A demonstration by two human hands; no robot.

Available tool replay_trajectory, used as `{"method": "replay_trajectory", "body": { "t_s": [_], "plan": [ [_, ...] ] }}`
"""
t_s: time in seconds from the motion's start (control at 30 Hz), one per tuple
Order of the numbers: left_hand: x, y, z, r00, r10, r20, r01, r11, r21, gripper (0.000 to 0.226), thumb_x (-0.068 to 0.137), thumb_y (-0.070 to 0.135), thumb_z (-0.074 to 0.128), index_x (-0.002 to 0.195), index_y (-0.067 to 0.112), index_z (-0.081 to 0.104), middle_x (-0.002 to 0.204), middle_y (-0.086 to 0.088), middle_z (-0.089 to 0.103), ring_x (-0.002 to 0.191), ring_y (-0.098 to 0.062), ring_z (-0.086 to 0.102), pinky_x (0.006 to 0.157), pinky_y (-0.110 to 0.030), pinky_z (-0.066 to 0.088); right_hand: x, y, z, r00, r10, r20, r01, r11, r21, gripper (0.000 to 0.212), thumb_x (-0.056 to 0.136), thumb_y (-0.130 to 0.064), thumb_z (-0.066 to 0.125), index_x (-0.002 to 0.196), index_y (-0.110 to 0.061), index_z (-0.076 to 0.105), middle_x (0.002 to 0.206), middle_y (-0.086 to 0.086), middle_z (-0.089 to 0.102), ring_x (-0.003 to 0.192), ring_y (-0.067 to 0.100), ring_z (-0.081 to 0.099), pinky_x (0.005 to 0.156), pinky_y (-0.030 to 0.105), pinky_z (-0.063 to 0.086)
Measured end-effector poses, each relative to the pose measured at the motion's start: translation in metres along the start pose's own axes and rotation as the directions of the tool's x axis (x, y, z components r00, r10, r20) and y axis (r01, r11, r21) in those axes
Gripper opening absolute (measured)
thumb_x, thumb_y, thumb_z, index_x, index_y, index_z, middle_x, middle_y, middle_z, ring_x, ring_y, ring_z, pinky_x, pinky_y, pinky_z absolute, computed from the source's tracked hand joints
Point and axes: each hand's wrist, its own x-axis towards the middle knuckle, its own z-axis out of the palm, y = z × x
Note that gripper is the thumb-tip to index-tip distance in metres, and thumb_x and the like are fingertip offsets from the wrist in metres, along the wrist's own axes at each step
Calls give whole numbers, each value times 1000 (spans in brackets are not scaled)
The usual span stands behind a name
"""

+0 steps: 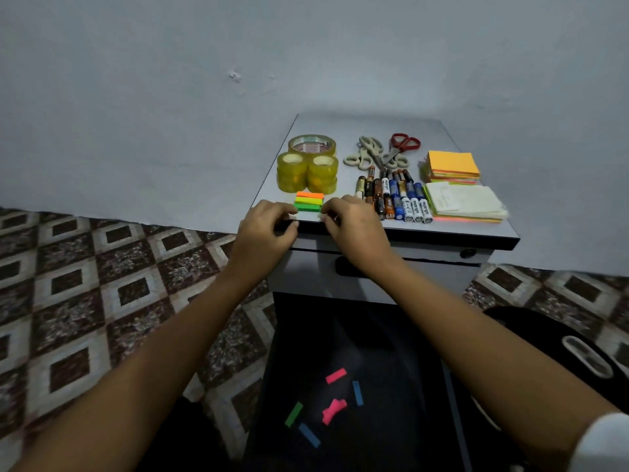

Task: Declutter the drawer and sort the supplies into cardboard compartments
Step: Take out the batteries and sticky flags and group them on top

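A stack of neon sticky flags (309, 201), orange over yellow over green, lies near the front edge of the grey cabinet top (367, 126). My left hand (269, 223) and my right hand (354, 223) sit just in front of it at the edge. Their fingers are curled, and a small pale strip shows at both sets of fingertips as if pinched by its ends. Below, the dark open drawer (401, 335) holds loose flags: pink ones (335, 408), blue ones (357, 392) and a green one (293, 414).
On the cabinet top lie tape rolls (307, 168), scissors (383, 151), several batteries (394, 197), and sticky-note pads (452, 165) with a pale pad (464, 202) in front. A black object with a white loop (583, 356) sits at right. Patterned floor lies to the left.
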Motion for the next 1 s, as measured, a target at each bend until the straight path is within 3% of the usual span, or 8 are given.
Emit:
{"method": "replay_trajectory", "body": {
  "t_s": [0.13, 0.27, 0.37, 0.47, 0.6, 0.7, 0.83, 1.0],
  "plan": [
    [-34, 2, 12, 996, 8, 85, -3, 999, -52, 17, 83, 7, 65, 99, 8, 68, 88, 0, 58, 79, -7, 52, 71, 0, 35, -37, 2, -2, 1000, 0, -19, 2, 994, 111, 14, 86, -10, 62, 96, -3, 68, 91, 15, 65, 87, 29, 60, 73, 37, 48],
    [-76, -11, 43, 966, -46, 256, 69, 995, -79, 17, 83, 10, 65, 99, 6, 69, 87, -5, 62, 77, -6, 53, 71, 4, 33, -94, 19, 18, 996, 70, 55, -77, 986, 145, 11, 79, -10, 67, 89, -5, 70, 82, 11, 67, 74, 26, 64, 68, 33, 51],
    [-104, -20, 69, 887, -171, 429, 215, 975, -58, 19, 84, 10, 65, 102, 6, 69, 93, -9, 64, 80, -11, 56, 70, -3, 34, -137, 38, 39, 967, 197, 160, -224, 960, 171, 13, 77, -7, 71, 90, -3, 71, 82, 13, 68, 73, 23, 65, 71, 16, 42],
    [-133, -32, 98, 748, -264, 609, 296, 954, 50, 22, 86, 13, 62, 107, 8, 68, 100, -8, 64, 88, -14, 61, 75, -10, 37, -176, 59, 61, 871, 369, 325, -432, 890, 146, 15, 82, -9, 68, 96, -5, 71, 91, 12, 68, 79, 17, 63, 71, 9, 37],
    [-170, -53, 127, 546, -322, 774, 284, 940, 191, 22, 87, 16, 59, 105, 7, 66, 107, -14, 64, 100, -25, 61, 85, -26, 43, -215, 85, 95, 648, 585, 488, -657, 754, -31, 18, 87, -13, 62, 102, -7, 70, 103, 13, 70, 96, 26, 65, 82, 21, 44],
    [-188, -58, 141, 445, -346, 826, 242, 935, 261, 24, 88, 19, 57, 109, 9, 65, 113, -14, 61, 104, -26, 59, 88, -30, 45, -234, 93, 114, 508, 637, 580, -688, 705, -172, 22, 90, -17, 58, 104, -3, 68, 107, 18, 68, 100, 31, 63, 85, 31, 46],
    [-204, -56, 158, 425, -384, 819, 196, 923, 331, 37, 90, 36, 55, 117, 11, 59, 118, -15, 55, 109, -31, 55, 90, -35, 46, -247, 92, 136, 480, 672, 564, -679, 692, -247, 28, 91, -24, 56, 102, 0, 62, 106, 22, 65, 100, 36, 61, 79, 36, 47],
    [-221, -54, 175, 503, -339, 795, -19, 915, 402, 39, 93, 33, 47, 124, 9, 48, 129, -11, 47, 117, -29, 47, 91, -34, 40, -249, 88, 153, 505, 662, 553, -622, 724, -298, 26, 91, -13, 50, 114, -1, 54, 120, 18, 54, 109, 34, 54, 86, 37, 45]
  ]
}}
